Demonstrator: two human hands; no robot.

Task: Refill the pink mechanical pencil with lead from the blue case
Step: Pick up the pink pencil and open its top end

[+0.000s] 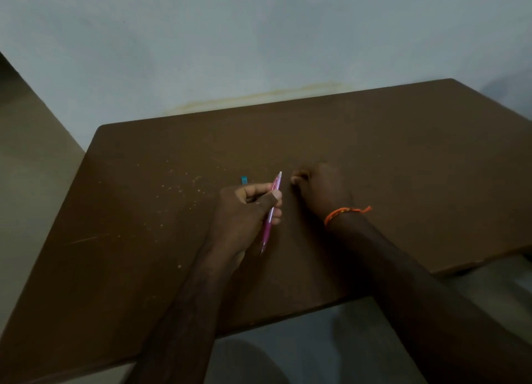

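My left hand [244,208] grips the pink mechanical pencil [270,213] around its middle, over the brown table. The pencil stands tilted, its white top end up and away from me, its metal tip pointing down toward me. Just to the right of the pencil's top end, my right hand [319,188] has its fingers curled together; whether it pinches anything I cannot tell. It wears an orange thread at the wrist. A small part of the blue case [244,179] shows on the table just beyond my left hand; the rest is hidden by the fingers.
The brown table [403,159] stands against a pale wall. Small light specks and scratches lie on its left half. The table's near edge runs under both forearms, with the floor below.
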